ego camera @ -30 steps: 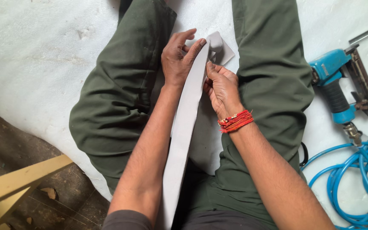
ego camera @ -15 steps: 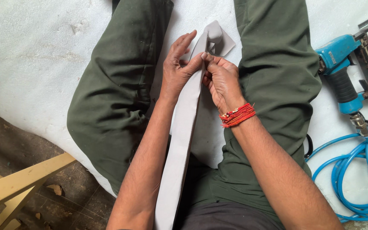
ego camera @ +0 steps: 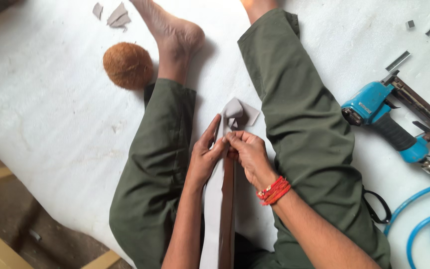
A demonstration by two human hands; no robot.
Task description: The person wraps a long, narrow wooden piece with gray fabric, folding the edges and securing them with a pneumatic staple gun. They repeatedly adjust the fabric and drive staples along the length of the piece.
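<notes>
One white surface [ego camera: 51, 114], person seated on it, two legs in green trousers [ego camera: 304, 129] spread. One blue hose [ego camera: 424, 224], coiled, right edge. One blue stapler [ego camera: 389, 117] beside right leg. One brown coconut [ego camera: 128, 65] near left foot. Two hands between legs. One grey strip [ego camera: 212, 214] runs up between thighs, dark brown stick [ego camera: 227, 209] along it; top end crumpled. Left hand [ego camera: 205, 159] grip clamped on strip. Right hand [ego camera: 247, 154] grip pinches strip top. Few staple bars [ego camera: 398, 61], grey scraps [ego camera: 118, 15].
</notes>
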